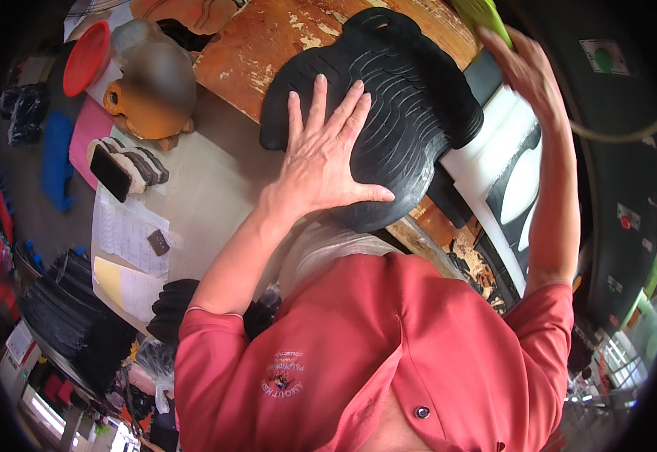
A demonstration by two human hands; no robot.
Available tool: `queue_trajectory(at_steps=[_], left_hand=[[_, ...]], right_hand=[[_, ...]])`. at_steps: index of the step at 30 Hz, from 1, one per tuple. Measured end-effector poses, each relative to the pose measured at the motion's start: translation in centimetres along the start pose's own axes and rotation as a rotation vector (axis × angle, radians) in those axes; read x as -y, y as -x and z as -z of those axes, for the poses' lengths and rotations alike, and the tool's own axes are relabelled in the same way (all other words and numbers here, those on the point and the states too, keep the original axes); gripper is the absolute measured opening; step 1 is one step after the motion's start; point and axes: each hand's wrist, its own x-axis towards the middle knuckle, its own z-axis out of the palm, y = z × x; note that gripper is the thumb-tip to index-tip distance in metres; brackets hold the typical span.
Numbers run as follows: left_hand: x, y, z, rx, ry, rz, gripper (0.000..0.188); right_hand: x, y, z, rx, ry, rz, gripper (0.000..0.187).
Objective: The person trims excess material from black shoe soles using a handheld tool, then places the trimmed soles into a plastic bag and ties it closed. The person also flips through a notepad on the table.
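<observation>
My left hand (pixel 317 166) lies flat with its fingers spread on a fanned stack of black sheets (pixel 400 98). The sheets look like rubber, with wavy, lobed edges showing in steps, and a small slot near the far end. At the upper right, my right hand (pixel 528 75) is raised beyond the stack, its fingers closed around a bright green object (pixel 485 19). That object is partly cut off by the picture's edge, so its kind is unclear.
Under the stack's far side lies a worn brown board (pixel 245 56). An orange device (pixel 147 105), a red dish (pixel 87 58), a phone (pixel 110 172) and papers (pixel 128 233) are on the left. White sheets (pixel 498 128) lie right, beside a dark panel (pixel 607 188) with buttons.
</observation>
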Motion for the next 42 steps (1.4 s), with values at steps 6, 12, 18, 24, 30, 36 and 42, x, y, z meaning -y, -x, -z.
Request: queue_trajectory(at_steps=[6, 12, 18, 24, 30, 36, 42], left_hand=[[-4.4, -0.5, 1.7, -0.176, 0.746, 0.051, 0.136], [-12.6, 0.3, -1.2, -0.215, 1.610, 0.179, 0.058], [-9.9, 0.3, 0.3, 0.039, 0.754, -0.173, 0.040], [1.3, -1.9, 1.1, -0.228, -0.216, 0.120, 0.092], [3.5, -1.8, 0.0, -0.137, -0.261, 0.124, 0.099], [3.4, -2.3, 0.5, -0.133, -0.271, 0.144, 0.093], [3.0, -2.9, 1.0, -0.062, -0.217, 0.129, 0.089]], right_hand=[[2.1, 18.9, 0.6, 0.127, -0.052, -0.015, 0.038], [3.2, 24.2, -1.5, 0.399, -0.235, 0.164, 0.042], [-1.5, 24.7, -0.8, 0.540, -0.492, -0.202, 0.035], [-4.4, 25.9, -1.0, 0.138, 0.086, -0.011, 0.015], [-5.2, 26.4, -0.6, 0.074, -0.113, -0.067, 0.021], [-6.4, 27.2, -0.5, 0.138, -0.134, -0.067, 0.020], [-7.3, 28.5, -0.8, 0.158, -0.001, -0.025, 0.020]])
